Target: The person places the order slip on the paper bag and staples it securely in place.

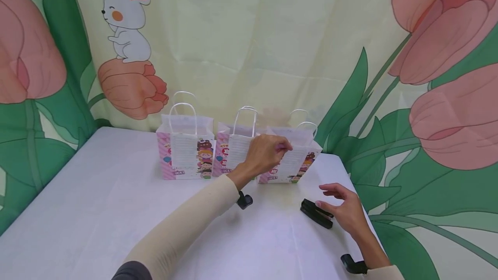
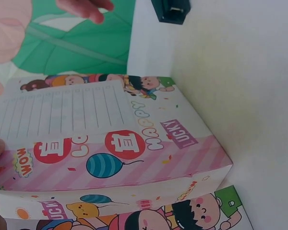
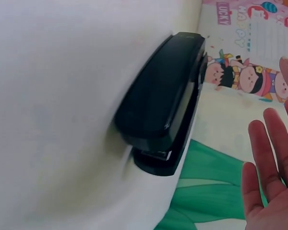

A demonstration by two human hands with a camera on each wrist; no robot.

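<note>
Three white-and-pink paper gift bags with twisted handles stand in a row, each with a lined sheet on its front. My left hand (image 1: 266, 152) pinches the top edge of the right-hand bag (image 1: 303, 152), which leans to the right. In the left wrist view its lined sheet (image 2: 62, 112) lies over the printed front, and my fingers show only at the left border. A black stapler (image 1: 317, 214) lies on the table just left of my right hand (image 1: 346, 208). That hand hovers with fingers spread and holds nothing; the right wrist view shows its palm beside the stapler.
The left bag (image 1: 183, 150) and the middle bag (image 1: 235, 146) stand beside the held one. A white cloth covers the table (image 1: 97, 211), whose right edge runs close by my right hand. Behind hangs a curtain (image 1: 249, 33) printed with tulips and a rabbit.
</note>
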